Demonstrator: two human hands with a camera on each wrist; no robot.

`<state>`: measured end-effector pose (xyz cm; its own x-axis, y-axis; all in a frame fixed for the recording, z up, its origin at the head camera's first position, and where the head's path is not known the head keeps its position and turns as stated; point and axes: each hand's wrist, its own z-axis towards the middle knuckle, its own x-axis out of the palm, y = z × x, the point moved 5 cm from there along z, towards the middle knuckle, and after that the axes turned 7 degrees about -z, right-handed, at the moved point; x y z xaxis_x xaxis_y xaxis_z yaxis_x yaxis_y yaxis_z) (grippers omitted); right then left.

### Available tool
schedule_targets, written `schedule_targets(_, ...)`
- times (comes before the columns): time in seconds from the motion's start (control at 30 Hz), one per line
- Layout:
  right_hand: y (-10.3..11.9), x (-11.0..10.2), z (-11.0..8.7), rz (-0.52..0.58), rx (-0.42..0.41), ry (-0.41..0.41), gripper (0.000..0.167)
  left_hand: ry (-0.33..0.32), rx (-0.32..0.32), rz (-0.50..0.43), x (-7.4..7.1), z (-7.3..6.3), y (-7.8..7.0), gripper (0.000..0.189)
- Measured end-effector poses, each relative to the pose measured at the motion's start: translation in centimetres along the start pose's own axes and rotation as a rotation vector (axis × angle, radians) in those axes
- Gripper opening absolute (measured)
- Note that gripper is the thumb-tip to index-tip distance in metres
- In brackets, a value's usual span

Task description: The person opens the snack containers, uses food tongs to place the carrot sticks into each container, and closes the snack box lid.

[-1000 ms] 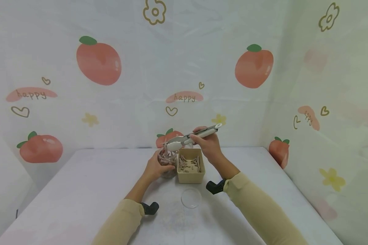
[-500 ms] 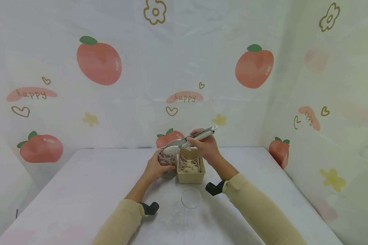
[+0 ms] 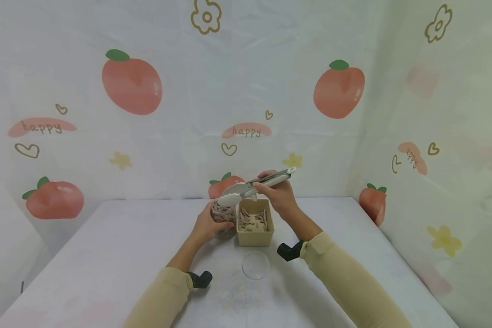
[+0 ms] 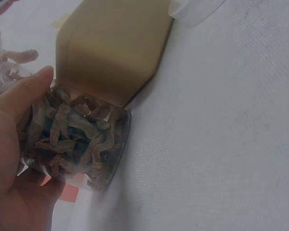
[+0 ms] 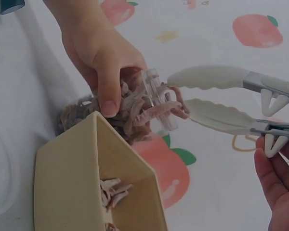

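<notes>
My left hand [image 3: 207, 225] grips a clear plastic jar [image 4: 123, 159] round its side. Twisted, greyish-brown dried strips [image 4: 82, 127] fill it, and a few poke out past the rim in the right wrist view. My right hand [image 3: 282, 199] holds white-and-grey kitchen tongs [image 3: 231, 199] by the handles, slanting down leftward to the jar's mouth. In the right wrist view the tongs' scalloped tips [image 5: 221, 115] stand apart, right beside the protruding strips [image 5: 156, 113]. Just right of the jar is a beige rectangular box [image 3: 255, 238] with some similar strips and bits inside.
A round clear lid [image 3: 255, 265] lies flat on the white tabletop [image 3: 147, 246], in front of the box. Behind the table hangs a white backdrop [image 3: 180, 91] printed with fruit, and another side of it rises at the right.
A second ago the tongs held strips above the jar. They dipped to its mouth, then rose slightly with the tips apart, and strips now sit at the rim. The left hand stays in place.
</notes>
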<state>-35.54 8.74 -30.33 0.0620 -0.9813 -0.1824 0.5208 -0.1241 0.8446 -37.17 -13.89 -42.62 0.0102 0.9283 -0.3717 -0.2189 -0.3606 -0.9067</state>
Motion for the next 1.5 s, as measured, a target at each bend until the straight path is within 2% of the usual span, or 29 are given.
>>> schedule_targets(0.27,0.0,-0.7,0.1,0.019,-0.004,-0.021,0.031,-0.011,0.002,0.000,0.0,0.0,-0.1,0.091)
schedule_targets(0.47,0.0,-1.9,0.0,0.011,-0.004,-0.044,0.028,-0.007,0.006,-0.006,0.0,0.0,0.1,0.093)
schedule_targets(0.73,-0.5,-3.5,-0.6,0.026,0.048,-0.048,0.030,-0.002,-0.001,0.016,-0.1,0.1,0.0,0.094)
schedule_targets(1.07,-0.9,-2.7,-1.0,0.060,0.033,0.002,0.031,0.003,-0.005,0.025,0.0,0.1,0.2,0.098)
schedule_targets(1.3,-0.7,-2.4,-0.6,0.042,0.030,-0.011,0.023,-0.001,-0.007,0.019,0.0,0.1,0.2,0.097)
schedule_targets(1.5,-0.3,-2.1,-0.4,0.038,0.035,-0.013,0.028,-0.005,-0.004,0.025,0.0,0.1,0.1,0.095)
